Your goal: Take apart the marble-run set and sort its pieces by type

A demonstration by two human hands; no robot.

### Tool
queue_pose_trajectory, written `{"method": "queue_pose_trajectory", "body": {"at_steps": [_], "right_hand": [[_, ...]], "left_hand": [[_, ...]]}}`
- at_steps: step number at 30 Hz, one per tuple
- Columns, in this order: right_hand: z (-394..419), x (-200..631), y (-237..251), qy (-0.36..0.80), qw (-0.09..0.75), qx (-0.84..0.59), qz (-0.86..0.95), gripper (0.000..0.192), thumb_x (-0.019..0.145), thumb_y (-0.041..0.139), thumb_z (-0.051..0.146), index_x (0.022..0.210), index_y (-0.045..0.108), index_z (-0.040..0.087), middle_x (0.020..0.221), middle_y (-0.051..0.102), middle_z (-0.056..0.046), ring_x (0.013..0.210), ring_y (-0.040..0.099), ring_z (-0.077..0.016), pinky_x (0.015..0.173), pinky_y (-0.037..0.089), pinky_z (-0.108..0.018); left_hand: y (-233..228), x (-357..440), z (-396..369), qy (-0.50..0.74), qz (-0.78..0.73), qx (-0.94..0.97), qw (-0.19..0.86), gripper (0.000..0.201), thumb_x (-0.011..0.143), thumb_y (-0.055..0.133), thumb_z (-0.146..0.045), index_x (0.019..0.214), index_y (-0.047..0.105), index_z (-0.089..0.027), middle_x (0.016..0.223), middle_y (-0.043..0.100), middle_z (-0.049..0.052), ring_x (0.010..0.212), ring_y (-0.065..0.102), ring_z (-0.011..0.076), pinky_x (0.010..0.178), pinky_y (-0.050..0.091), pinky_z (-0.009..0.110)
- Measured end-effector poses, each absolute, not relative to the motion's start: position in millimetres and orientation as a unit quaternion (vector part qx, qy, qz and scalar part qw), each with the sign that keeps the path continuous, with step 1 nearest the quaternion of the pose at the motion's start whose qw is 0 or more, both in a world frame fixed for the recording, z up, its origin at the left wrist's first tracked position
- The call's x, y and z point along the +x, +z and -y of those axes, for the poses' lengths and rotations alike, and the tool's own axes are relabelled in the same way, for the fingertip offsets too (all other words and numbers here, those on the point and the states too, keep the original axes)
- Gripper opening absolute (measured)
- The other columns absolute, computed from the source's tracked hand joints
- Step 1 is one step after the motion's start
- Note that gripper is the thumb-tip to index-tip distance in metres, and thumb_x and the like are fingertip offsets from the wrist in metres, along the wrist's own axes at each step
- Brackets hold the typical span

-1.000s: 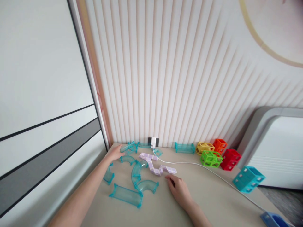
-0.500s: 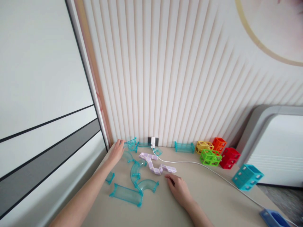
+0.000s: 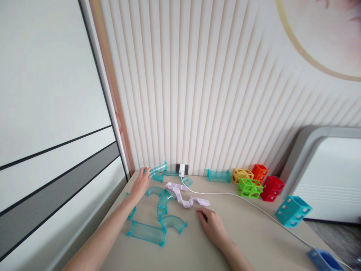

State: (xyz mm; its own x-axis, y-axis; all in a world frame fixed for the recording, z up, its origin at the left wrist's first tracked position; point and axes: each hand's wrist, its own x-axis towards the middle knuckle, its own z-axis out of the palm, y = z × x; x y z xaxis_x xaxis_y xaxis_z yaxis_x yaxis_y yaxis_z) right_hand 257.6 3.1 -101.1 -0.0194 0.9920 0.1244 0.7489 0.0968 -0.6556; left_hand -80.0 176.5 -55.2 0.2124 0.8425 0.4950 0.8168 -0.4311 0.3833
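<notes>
Fingers (image 3: 203, 213) of the right hand (image 3: 213, 226) lie loose and spread on the table (image 3: 254, 233), released and grasping nothing; their tips point toward 11 o'clock, at the near end of the lilac folding snake toy (image 3: 186, 195), which lies just beyond them, apart from the tips. Its long axis is a zigzag that runs from 4 o'clock to 10 o'clock across the table.

At 9 o'clock from this hand, several clear teal track pieces lie flat: a straight trough (image 3: 146, 233) nearest, then a curved piece (image 3: 174, 223) touching its right end, and a second curve (image 3: 163, 201) behind it.

Farther away, at about 11 o'clock, the left hand (image 3: 141, 184) reaches to the back corner of the table. Its fingers (image 3: 147, 172) are clenched around the left end of a short teal tube (image 3: 158, 168), which is raised a little off the table. The long axis of the tube goes from the fingers toward 2 o'clock, tilted up at its free end. The left hand is clearly the nearer one to this tube; the right hand is well apart from it.

Just beside the tube, at 3 o'clock, a white plug (image 3: 182, 169) sits in the wall socket and its white cable (image 3: 254, 205) runs off toward 4 o'clock. At 2 o'clock from the right hand stand coloured lattice blocks: green (image 3: 248, 188), yellow (image 3: 241, 174), orange (image 3: 260, 171), red (image 3: 272, 187) and a teal one (image 3: 293, 210).
</notes>
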Motion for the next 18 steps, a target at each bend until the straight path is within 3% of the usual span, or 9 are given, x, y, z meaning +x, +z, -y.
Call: {"method": "queue_pose_trajectory", "body": {"at_steps": [6,10,14,16,18], "right_hand": [[-2,258,-104,0.206,0.310,-0.631,0.681,0.035,0.096,0.044,0.027,0.109,0.076,0.025,0.107,0.080,-0.006,0.100,0.075,-0.0255,0.088,0.054,-0.033],[-3,254,-111,0.182,0.360,-0.619,0.674,0.037,0.099,0.042,0.032,0.125,0.068,0.025,0.100,0.077,-0.006,0.081,0.073,-0.0213,0.079,0.056,-0.031],[-4,252,-117,0.133,0.483,-0.586,0.637,0.049,0.100,0.048,0.037,0.146,0.045,0.022,0.113,0.070,-0.009,0.073,0.066,-0.0163,0.070,0.057,-0.028],[-3,252,-118,0.100,0.531,-0.570,0.620,0.057,0.099,0.052,0.039,0.151,0.037,0.021,0.117,0.069,-0.011,0.074,0.065,-0.0161,0.072,0.058,-0.029],[-2,253,-118,0.086,0.553,-0.566,0.606,0.059,0.098,0.054,0.041,0.150,0.038,0.020,0.114,0.069,-0.011,0.072,0.064,-0.0160,0.075,0.058,-0.031]], "left_hand": [[-32,-58,-155,0.351,-0.482,0.797,0.095,0.021,0.097,0.045,-0.026,0.110,0.062,-0.023,0.118,0.057,0.010,0.106,0.067,0.0264,0.095,0.054,0.041],[-22,-27,-131,0.338,-0.453,0.804,0.182,0.027,0.097,0.049,-0.042,0.091,0.066,-0.022,0.109,0.064,0.009,0.098,0.068,0.0256,0.093,0.053,0.038],[-25,7,-100,0.287,-0.444,0.791,0.308,0.045,0.096,0.047,-0.056,0.080,0.069,-0.020,0.070,0.065,0.004,0.069,0.067,0.0220,0.069,0.054,0.032],[-30,23,-86,0.251,-0.435,0.777,0.379,0.051,0.096,0.045,-0.061,0.083,0.072,-0.019,0.060,0.062,0.001,0.059,0.064,0.0190,0.059,0.051,0.028],[-36,36,-76,0.216,-0.423,0.760,0.443,0.056,0.093,0.046,-0.065,0.082,0.073,-0.018,0.057,0.060,0.000,0.054,0.062,0.0171,0.053,0.048,0.026]]}}
